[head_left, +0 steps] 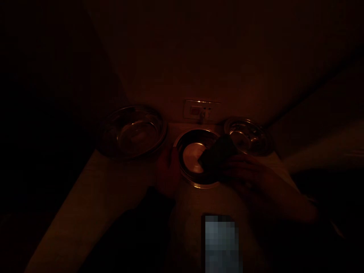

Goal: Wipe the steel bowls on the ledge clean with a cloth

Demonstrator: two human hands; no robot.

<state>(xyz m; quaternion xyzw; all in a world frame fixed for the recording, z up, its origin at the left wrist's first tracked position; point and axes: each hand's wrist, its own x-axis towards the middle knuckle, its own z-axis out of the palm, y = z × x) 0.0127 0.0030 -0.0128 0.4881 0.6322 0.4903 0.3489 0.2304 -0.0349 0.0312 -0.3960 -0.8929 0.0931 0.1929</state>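
- Head view, very dim: the small steel bowl has a dark cloth pressed into it.
- The right hand clenches that cloth just past its fingertips.
- The left hand touches the bowl's rim; I cannot tell its grip.
- A large steel bowl lies beyond the left fingers, and a steel dish beyond the right.

Darkness swallows the whole left side and both forearms, the dark wad in the right hand hides part of the middle bowl and cannot be identified, the grip of the left hand is unreadable, and the pixelated slab runs off the bottom edge.
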